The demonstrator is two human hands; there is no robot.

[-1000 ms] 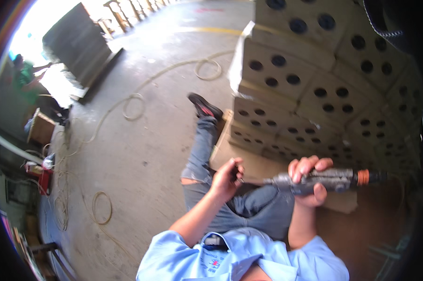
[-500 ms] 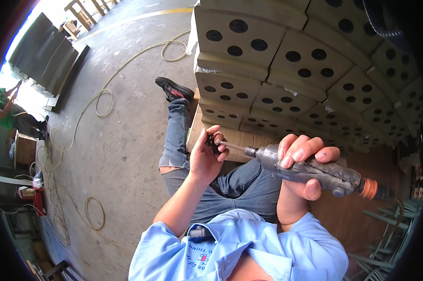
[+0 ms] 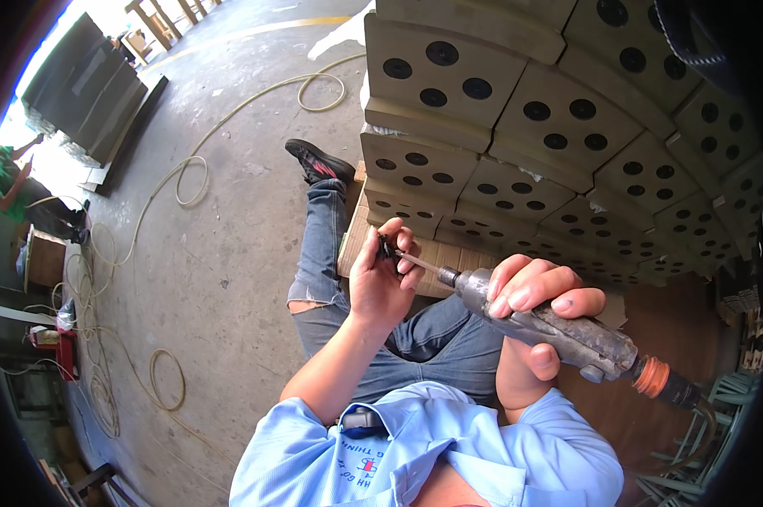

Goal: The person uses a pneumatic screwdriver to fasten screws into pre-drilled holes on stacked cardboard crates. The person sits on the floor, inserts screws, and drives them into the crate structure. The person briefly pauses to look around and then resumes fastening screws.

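My right hand (image 3: 538, 291) is wrapped around a worn grey air screwdriver (image 3: 580, 340), with fingers over its top and the thumb underneath. Its long thin bit (image 3: 419, 263) points left, and the tip reaches the fingers of my left hand (image 3: 380, 287). Those fingers are curled around several small black pieces (image 3: 387, 251), which look like screws, though they are too small to be sure. Where exactly the bit meets them is hidden by the fingers. An orange coupling (image 3: 651, 377) joins the tool's back end to a hose.
Ahead and to the right rise stacked beige panels (image 3: 449, 93) with round black discs on them. My legs (image 3: 322, 245) are bent below the hands, beside a cardboard sheet (image 3: 449, 253). A pale hose (image 3: 179, 182) loops across the concrete floor. A person in green (image 3: 14, 182) is at far left.
The screwdriver's back end has dipped lower, tilting the tool more steeply. My right hand has shifted slightly, while the left still holds the black pieces at the bit. The whole view has moved slightly.
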